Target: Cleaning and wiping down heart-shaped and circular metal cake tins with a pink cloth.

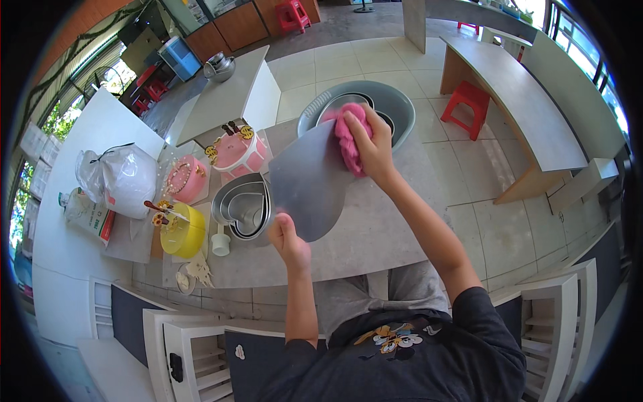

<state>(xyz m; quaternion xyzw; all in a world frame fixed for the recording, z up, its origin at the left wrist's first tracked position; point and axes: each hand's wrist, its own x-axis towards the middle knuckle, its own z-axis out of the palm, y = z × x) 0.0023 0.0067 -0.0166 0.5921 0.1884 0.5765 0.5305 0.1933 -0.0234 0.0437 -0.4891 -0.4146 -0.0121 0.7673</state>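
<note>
A flat grey metal sheet [309,179] with a rounded, heart-like outline is held up tilted above the table. My left hand [291,245] is closed on its lower left edge, thumb on top. My right hand [372,146] grips a bunched pink cloth [349,137] against the sheet's upper right edge. Just behind, a grey-green plastic tub [403,110] holds round metal tins [384,122], partly hidden by the cloth and hand. Left of the sheet sit nested heart-shaped cake tins [224,202], with a small white cup [220,244] beside them.
Decorated cakes stand at the left: a tall pink one [238,155], a lower pink one [187,179] and a yellow one [182,231]. Beyond them are a white plastic bag [126,177] and a printed sack [89,213]. A red stool [467,107] stands by a long desk [529,110].
</note>
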